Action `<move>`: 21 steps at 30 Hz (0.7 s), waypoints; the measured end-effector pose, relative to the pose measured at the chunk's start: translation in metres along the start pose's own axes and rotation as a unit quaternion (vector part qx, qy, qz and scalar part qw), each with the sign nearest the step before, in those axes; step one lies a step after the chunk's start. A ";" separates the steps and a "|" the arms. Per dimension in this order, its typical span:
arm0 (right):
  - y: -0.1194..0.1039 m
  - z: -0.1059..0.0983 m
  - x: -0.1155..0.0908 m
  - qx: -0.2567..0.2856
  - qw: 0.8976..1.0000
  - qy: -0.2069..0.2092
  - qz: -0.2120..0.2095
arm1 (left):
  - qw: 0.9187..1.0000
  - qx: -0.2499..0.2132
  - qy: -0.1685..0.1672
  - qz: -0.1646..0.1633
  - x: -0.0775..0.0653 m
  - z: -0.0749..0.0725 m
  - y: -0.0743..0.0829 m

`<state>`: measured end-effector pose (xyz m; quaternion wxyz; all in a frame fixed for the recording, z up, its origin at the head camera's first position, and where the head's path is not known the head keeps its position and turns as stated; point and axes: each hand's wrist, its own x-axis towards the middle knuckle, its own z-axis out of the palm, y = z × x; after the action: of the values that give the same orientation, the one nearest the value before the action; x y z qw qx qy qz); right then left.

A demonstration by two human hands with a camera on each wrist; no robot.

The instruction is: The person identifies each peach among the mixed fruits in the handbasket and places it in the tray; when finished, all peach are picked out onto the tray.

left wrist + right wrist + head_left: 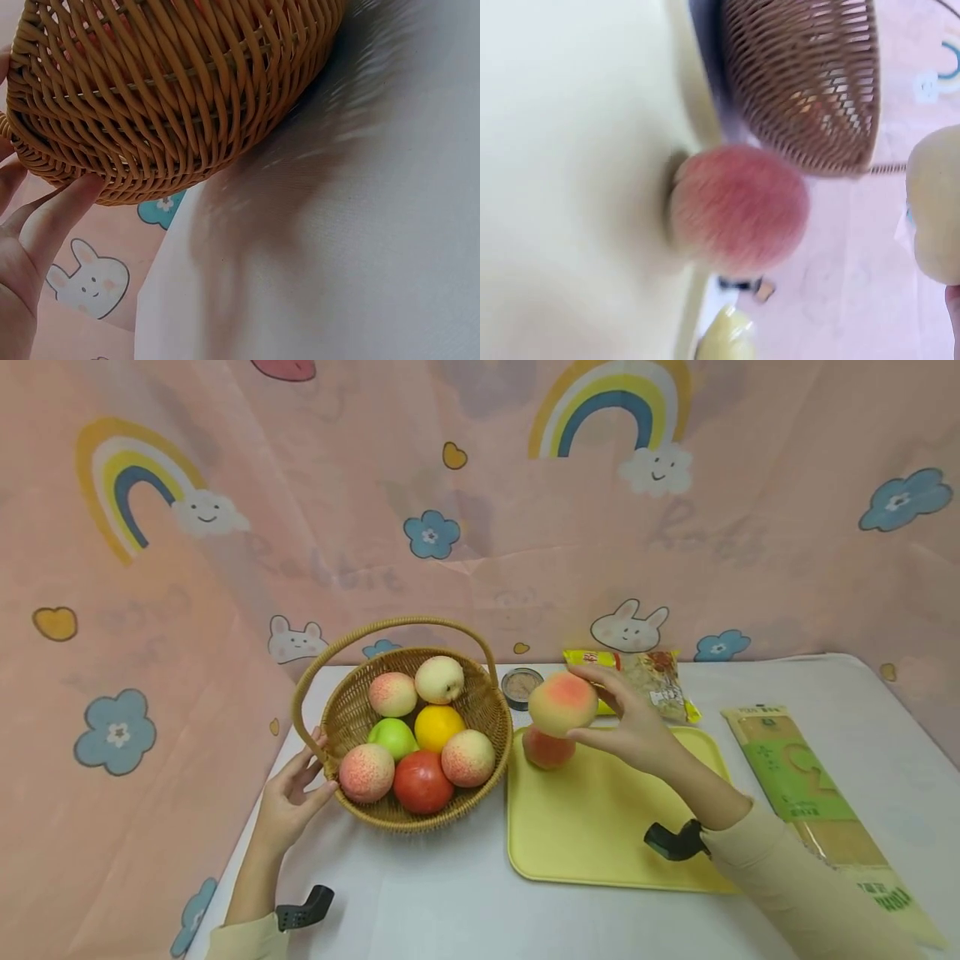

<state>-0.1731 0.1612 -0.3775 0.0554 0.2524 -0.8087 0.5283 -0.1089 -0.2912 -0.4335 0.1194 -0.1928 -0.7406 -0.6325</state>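
Remaining, seemingly, are two peaches (550, 752), one gripped by right hand (639, 727); seven fruits (439, 729) are loaded in basket (420, 823) held by left hand (288, 803).

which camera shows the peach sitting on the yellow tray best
The right wrist view: the tray peach appears large and unobstructed there, though slightly blurred. The head view shows only part of it, behind the held peach in the right hand. The left wrist view doesn't show it.
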 end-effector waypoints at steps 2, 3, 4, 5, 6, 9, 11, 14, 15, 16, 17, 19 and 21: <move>0.005 -0.006 -0.008 -0.002 1.000 0.004 0.008 | 1.000 0.002 -0.002 -0.003 0.000 -0.001 0.000; 0.008 -0.009 -0.012 -0.003 1.000 0.006 0.014 | 1.000 0.002 -0.003 -0.004 -0.001 -0.001 0.000; 0.011 -0.012 -0.015 -0.005 1.000 0.009 0.019 | 1.000 0.006 -0.002 -0.006 -0.001 -0.001 0.000; 0.015 -0.014 -0.019 -0.010 1.000 0.012 0.026 | 1.000 0.008 -0.002 -0.007 -0.001 -0.001 -0.001; 0.019 -0.016 -0.023 -0.012 0.999 0.015 0.031 | 1.000 0.009 -0.002 -0.008 -0.001 -0.001 -0.001; 0.032 -0.021 -0.030 -0.021 0.999 0.021 0.041 | 1.000 0.009 -0.003 -0.010 -0.001 -0.001 -0.001; 0.042 -0.023 -0.034 -0.023 0.998 0.022 0.045 | 1.000 0.010 -0.001 -0.012 0.000 -0.001 0.000; 0.055 -0.025 -0.038 -0.019 0.998 0.019 0.055 | 1.000 0.015 0.003 -0.015 -0.001 -0.001 0.001; 0.059 -0.026 -0.039 -0.016 0.998 0.016 0.060 | 1.000 0.016 0.003 -0.015 -0.001 0.000 0.001; 0.063 -0.027 -0.040 -0.014 0.998 0.013 0.066 | 1.000 0.018 0.004 -0.016 -0.001 0.000 0.001; 0.066 -0.028 -0.041 -0.012 0.997 0.009 0.072 | 1.000 0.018 0.003 -0.016 -0.001 0.000 0.001; 0.072 -0.030 -0.042 -0.013 0.996 -0.001 0.087 | 1.000 0.017 0.001 -0.015 -0.001 -0.001 0.001; 0.077 -0.031 -0.042 -0.011 0.995 -0.014 0.100 | 1.000 0.011 -0.001 -0.011 -0.001 -0.001 0.001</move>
<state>-0.1782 0.2273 -0.4426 -0.0065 0.1768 -0.8365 0.5186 -0.1076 -0.2926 -0.4327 0.1141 -0.1842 -0.7495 -0.6255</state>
